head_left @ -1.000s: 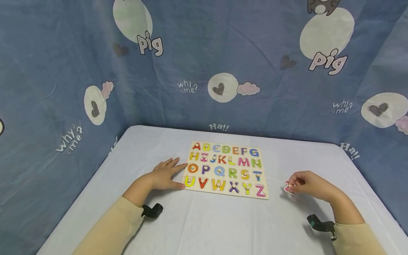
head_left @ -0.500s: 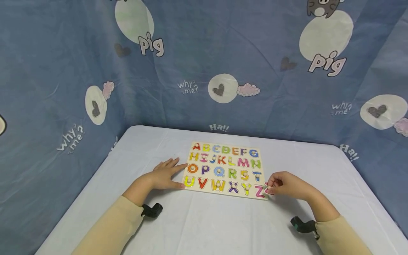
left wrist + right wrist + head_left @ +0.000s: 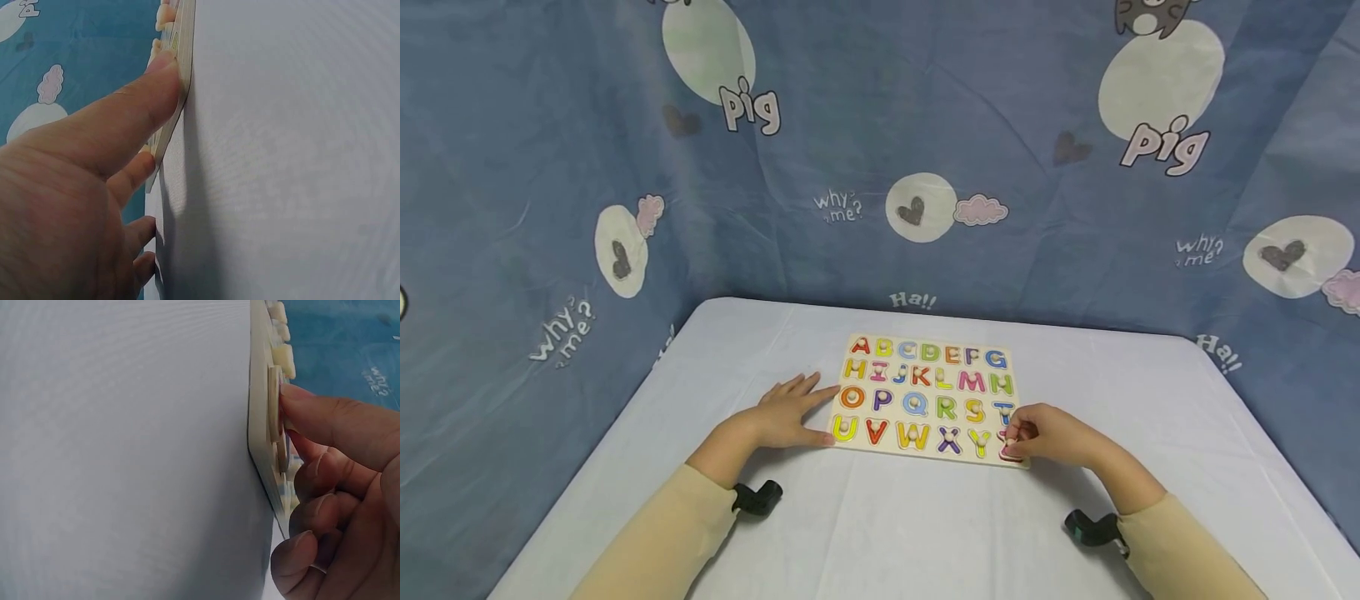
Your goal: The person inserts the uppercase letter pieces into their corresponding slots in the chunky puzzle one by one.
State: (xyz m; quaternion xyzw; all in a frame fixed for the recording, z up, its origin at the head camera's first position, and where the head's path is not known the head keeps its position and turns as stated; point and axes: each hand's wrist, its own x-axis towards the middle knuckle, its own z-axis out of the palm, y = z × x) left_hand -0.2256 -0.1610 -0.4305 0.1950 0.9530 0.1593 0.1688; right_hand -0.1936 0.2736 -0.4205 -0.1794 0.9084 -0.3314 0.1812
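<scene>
A wooden alphabet puzzle board [image 3: 895, 451] with colourful knobbed letters lies in the middle of the white table. My right hand [image 3: 1054, 435] pinches the pink letter Z piece [image 3: 1009, 454] between thumb and fingers, at the board's lower right corner. In the right wrist view the letter Z piece [image 3: 275, 403] stands slightly proud of the board's face, and its knob is hidden by the fingers. On the left, my left hand [image 3: 784, 414] lies with spread, straight fingers, its thumb and index finger touching the board's left edge. The left wrist view shows the thumb [image 3: 134, 115] against the board's side.
White cloth covers the table [image 3: 880, 533]. A blue printed curtain [image 3: 850, 125] hangs behind it and along both sides. Black wrist cameras sit on the left forearm [image 3: 758, 498] and the right forearm [image 3: 1093, 529].
My right hand has carried the pink letter Z piece leftward from the bare table on to the board's lower right corner. The left hand has stayed at the board's left edge.
</scene>
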